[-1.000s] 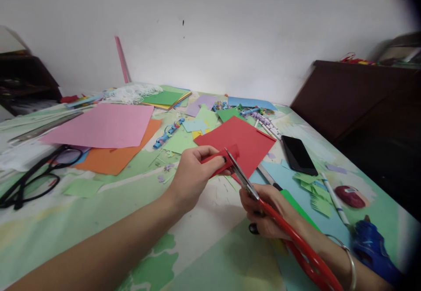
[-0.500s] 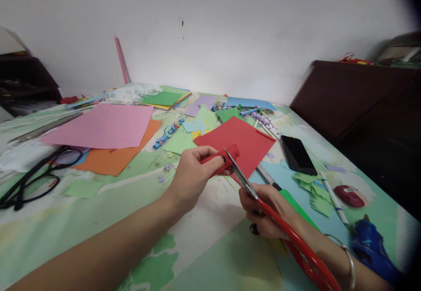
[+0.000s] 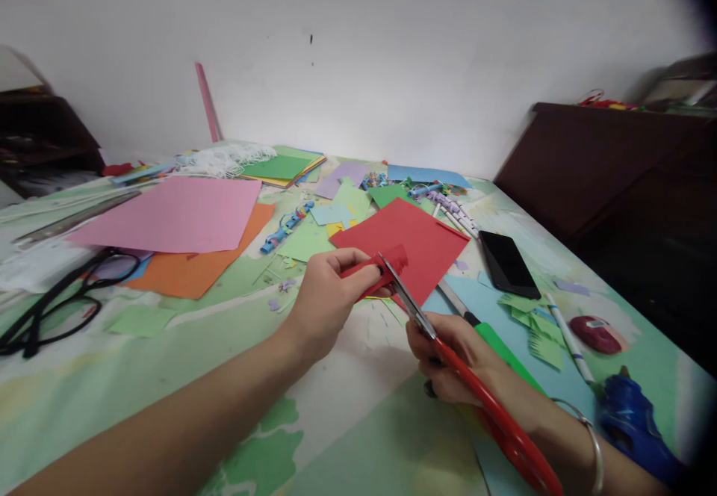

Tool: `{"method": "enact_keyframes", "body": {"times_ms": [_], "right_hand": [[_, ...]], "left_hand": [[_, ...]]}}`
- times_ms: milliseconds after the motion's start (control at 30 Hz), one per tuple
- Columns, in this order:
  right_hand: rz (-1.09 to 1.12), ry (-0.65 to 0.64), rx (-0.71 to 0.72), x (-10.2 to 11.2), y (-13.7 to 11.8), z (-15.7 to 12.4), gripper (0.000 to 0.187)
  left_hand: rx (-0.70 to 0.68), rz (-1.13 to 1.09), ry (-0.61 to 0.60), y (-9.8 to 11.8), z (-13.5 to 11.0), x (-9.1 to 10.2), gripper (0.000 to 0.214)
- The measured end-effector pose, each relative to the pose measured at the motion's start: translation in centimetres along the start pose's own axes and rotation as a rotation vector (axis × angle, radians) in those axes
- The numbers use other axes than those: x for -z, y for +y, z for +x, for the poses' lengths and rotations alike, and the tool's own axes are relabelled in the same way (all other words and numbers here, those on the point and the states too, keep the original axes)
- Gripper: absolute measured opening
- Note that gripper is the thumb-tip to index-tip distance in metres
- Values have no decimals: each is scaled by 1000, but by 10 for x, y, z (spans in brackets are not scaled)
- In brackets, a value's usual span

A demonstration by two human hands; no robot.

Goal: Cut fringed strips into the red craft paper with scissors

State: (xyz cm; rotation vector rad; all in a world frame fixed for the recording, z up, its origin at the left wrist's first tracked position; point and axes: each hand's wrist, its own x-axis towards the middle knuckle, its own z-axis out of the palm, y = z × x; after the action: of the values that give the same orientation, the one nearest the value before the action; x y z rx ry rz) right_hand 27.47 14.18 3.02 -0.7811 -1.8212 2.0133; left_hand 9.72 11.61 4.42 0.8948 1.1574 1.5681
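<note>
My left hand [image 3: 336, 294] pinches a small strip of red paper [image 3: 396, 258] between thumb and fingers, its far end fringed with cuts. In my right hand [image 3: 451, 354] are scissors [image 3: 476, 388] with long red handles. Their metal blades lie across the strip just beside my left thumb and look nearly closed. Behind the strip, a larger red sheet [image 3: 400, 227] rests on the table. A green-handled cutter or knife [image 3: 504, 350] lies partly hidden behind my right hand.
Left are a pink sheet [image 3: 179, 216], an orange sheet [image 3: 184, 272] and black glasses [image 3: 67, 309]. Right lie a phone [image 3: 508, 263], fringed green scraps [image 3: 538, 324], a dark red oval object [image 3: 594, 334] and a blue glue gun [image 3: 632, 421]. A wall [image 3: 358, 70] stands behind the table.
The scissor handles have come closer together and the blades have closed further on the red strip. My left hand has barely moved.
</note>
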Motion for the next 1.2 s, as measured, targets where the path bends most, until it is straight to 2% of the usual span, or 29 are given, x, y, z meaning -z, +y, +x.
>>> {"method": "enact_keyframes", "body": {"times_ms": [500,833,1000,1200], "right_hand": [[12,26,-30,-3,-4,3,20],[-10,-28,75,8,16,-2,28],[-109,-45,80,10,14,4,26],[-66,-23,72,7,10,2,22]], "left_hand": [[2,0,-7,1,0,1,6],[1,-10,-23,3,-2,-2,9],[6,7,-11,3,-2,-2,8],[6,9,-7,3,-3,-2,7]]}}
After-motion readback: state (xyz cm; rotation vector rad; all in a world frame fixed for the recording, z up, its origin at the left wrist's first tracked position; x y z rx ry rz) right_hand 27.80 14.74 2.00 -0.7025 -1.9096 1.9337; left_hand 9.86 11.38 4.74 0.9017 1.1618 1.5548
